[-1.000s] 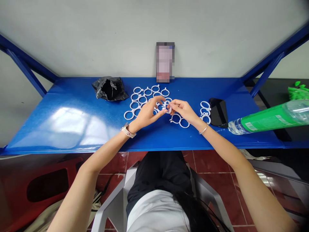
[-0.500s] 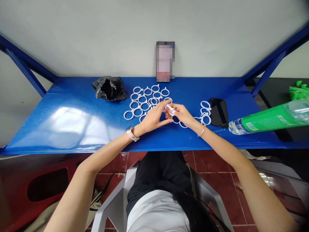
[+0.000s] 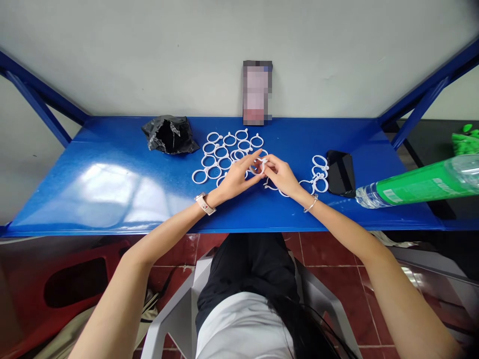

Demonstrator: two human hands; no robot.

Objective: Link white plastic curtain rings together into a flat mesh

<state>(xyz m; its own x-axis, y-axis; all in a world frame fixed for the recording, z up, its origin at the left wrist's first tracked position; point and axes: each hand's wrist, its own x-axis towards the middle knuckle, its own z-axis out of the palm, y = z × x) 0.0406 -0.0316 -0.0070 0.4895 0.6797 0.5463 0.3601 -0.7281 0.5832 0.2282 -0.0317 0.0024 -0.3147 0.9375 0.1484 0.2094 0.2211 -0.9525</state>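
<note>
Both of my hands meet over the blue table, around one white plastic curtain ring (image 3: 253,170). My left hand (image 3: 236,178) has the ring's left side between thumb and fingers. My right hand (image 3: 280,174) is closed, pinching the ring near its small eyelet; some of its fingertips are hidden. More white curtain rings (image 3: 225,163) lie loosely spread to the left of and beyond my hands. A few rings lie partly under my right hand and wrist. Another small cluster of rings (image 3: 321,185) overlaps at the right.
A torn black plastic bag (image 3: 170,134) sits open at the back left. A phone with a blurred screen (image 3: 256,94) leans on the wall. A dark phone (image 3: 340,173) lies beside the right cluster. A green-labelled bottle (image 3: 415,183) stands at the right of the blue table (image 3: 93,219).
The ring between my hands has turned, so its round opening now faces up towards me. My left fingers have closed in on it. My right hand has shifted slightly.
</note>
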